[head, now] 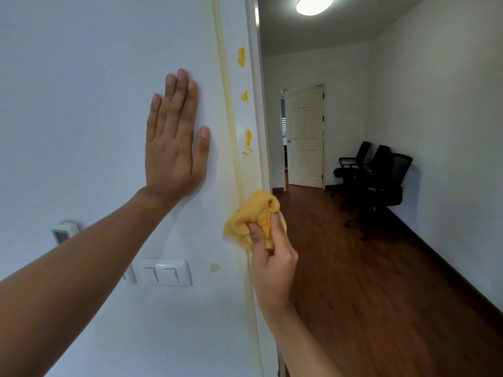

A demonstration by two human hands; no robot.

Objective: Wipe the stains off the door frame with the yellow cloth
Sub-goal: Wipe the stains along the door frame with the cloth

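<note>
Right hand [272, 257], lower centre of frame: thumb and fingers clenched round bunched yellow cloth [254, 220], cloth touching the door frame [246, 170] just below the lowest stain. Left hand [174, 140], centre left: fingers straight and together, palm flat on the white wall [81, 77], grasping nothing, looks like bracing. Three orange-yellow stains [248, 138] stacked up the frame face, upper centre to mid frame, all above the cloth and untouched, lowest one with small specks under it. Faint yellowish streak runs down the frame's left edge toward the cloth. Likely risks: stains look wet or pasty, so an upward stroke could smear pigment along the frame instead of lifting it; cloth is wadded small, so one dirty face may redeposit colour unless refolded; top stain sits high, reach may weaken pressure; drifting left would mark the wall. Counts: stains 3, cloth 1, hands 2, light switch plate [166, 272] 1 at lower left with a small box [65, 232] above left of it, chip in the wall paint 1, black office chairs [375, 172] at right, apparently 2, far door [304, 137] 1, ceiling lamp [314, 5] 1.
</note>
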